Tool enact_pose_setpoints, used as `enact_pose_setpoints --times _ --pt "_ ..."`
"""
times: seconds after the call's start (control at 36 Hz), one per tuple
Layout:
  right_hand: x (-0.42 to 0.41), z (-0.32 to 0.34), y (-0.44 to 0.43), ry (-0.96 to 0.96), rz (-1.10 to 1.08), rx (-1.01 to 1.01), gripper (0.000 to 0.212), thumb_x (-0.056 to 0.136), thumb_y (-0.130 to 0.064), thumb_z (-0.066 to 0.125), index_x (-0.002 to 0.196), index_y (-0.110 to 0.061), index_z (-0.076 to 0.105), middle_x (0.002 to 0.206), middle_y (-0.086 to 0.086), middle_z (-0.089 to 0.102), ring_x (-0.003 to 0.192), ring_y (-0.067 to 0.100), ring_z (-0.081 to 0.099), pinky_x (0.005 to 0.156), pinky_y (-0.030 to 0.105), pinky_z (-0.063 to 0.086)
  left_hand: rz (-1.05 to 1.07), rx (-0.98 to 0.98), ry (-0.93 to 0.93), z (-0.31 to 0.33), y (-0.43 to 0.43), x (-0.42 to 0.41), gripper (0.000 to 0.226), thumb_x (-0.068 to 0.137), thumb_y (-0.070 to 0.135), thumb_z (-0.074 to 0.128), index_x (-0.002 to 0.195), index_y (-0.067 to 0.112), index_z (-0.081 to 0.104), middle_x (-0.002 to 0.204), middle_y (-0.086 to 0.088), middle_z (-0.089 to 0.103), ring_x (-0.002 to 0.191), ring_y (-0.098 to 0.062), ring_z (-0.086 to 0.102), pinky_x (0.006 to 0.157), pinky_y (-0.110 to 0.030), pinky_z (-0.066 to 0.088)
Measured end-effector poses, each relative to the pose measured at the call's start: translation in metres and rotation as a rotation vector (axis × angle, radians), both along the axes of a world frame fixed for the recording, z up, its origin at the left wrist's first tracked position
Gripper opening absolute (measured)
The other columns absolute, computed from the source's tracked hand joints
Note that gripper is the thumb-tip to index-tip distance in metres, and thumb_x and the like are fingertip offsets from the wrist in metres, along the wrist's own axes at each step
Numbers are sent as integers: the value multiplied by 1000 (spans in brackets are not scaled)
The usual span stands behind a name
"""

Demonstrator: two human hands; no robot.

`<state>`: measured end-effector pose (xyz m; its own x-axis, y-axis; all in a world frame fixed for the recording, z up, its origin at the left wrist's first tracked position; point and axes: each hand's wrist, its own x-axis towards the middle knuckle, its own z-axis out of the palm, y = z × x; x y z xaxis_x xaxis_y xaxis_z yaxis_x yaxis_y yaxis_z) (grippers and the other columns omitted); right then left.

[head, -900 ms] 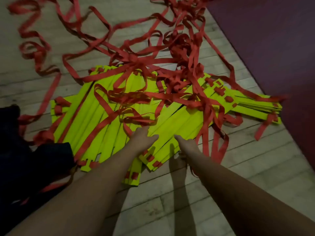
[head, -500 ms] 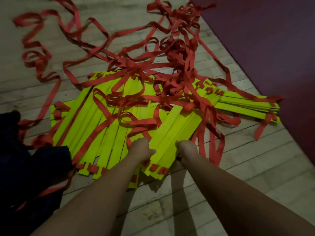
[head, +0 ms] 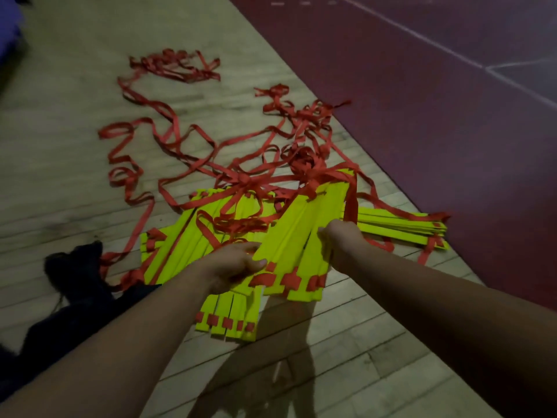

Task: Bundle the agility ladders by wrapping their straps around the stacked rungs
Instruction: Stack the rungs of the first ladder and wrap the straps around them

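Little of the bundling looks done. No strap is wound round any stack yet, and the work appears to be at the gathering stage.

The left hand (head: 233,263) grips the near left edge of a fan of flat neon-yellow plastic rungs (head: 301,233), thumb on top and fingers curled beneath. The right hand (head: 342,241) curls its fingers over the fan's right edge, so both hands hold the same group, its near ends raised off the floor (a shadow lies under them). A lower cluster of rungs (head: 229,316) hangs out below the left hand, not squared up with the rest.

Beyond the hands, more rungs lie splayed on the pale wooden plank floor (head: 60,140), with a slimmer stack (head: 401,229) to the right. The long red webbing straps (head: 135,176) trail away in loose tangles across the planks towards the maroon court surface (head: 422,116). A dark cloth (head: 75,273) lies at the left. Squaring the rungs, freeing the straps and wrapping all remain.
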<state>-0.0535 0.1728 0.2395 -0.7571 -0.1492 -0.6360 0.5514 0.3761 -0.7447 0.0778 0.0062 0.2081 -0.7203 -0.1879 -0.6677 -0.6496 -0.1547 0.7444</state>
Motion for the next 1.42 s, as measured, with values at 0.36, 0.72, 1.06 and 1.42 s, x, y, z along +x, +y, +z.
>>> enact_pose_setpoints --times 0.36,0.72,1.06,1.42 --pt "89 108 11 -115 67 -477 22 101 3 48 121 3 57 123 22 65 113 37 63 79 48 51 81 222 50 126 13 59 47 85 40 71 119 7 65 116 -14 69 102 -24 71 80 -36 60" --pt "140 93 53 -65 377 -273 12 95 -8 64 102 1 59 80 26 62 73 36 62 73 38 51 52 -375 222 164 15 108 38 86 3 74 116 21 60 92 4 71 78 -12 68 58 -23 52" --pt "91 91 49 542 163 9 95 69 -46 79 141 -2 36 136 17 51 126 33 51 103 49 47 -331 -1034 327 188 -13 141 32 90 6 68 105 26 49 102 3 61 98 -20 57 79 -35 46" --pt "58 101 97 508 272 295 28 96 0 59 123 -4 58 94 14 68 66 21 66 59 37 60 -595 -1073 165 190 -46 156 39 91 1 66 93 36 49 103 8 60 97 -14 54 78 -27 39"
